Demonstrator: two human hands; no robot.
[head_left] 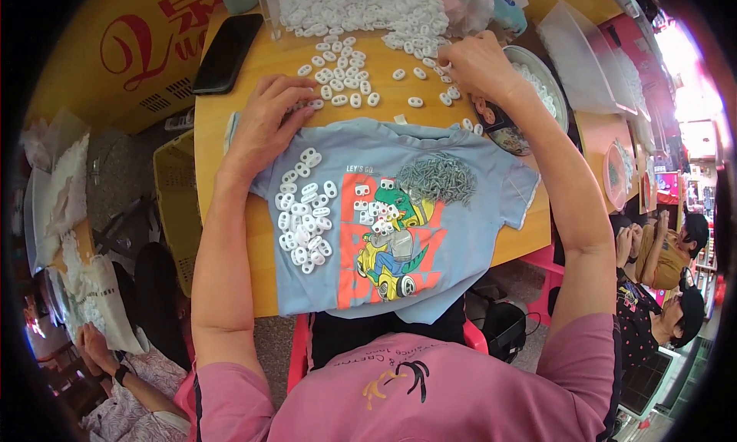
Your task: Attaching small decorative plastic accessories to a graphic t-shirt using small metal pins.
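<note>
My left hand (pixel 267 119) lies flat at the far left edge of a light blue printed T-shirt (pixel 476 235) spread on the wooden table (pixel 230 119), fingers apart, touching small white plastic pieces (pixel 342 77) scattered there. My right hand (pixel 476 62) reaches to the far right, fingers curled over white pieces at the edge of a big heap (pixel 361 8). On the shirt lie a cluster of white pieces (pixel 305 211), a small group on the print (pixel 376 211) and a pile of grey metal springs (pixel 437 178).
A black phone (pixel 227 52) lies at the table's far left. A round metal bowl (pixel 560 104) with pieces stands right of my right hand, clear plastic lids (pixel 583 50) beyond. A yellow crate (pixel 175 204) sits left of the table. Other people sit at lower left and right.
</note>
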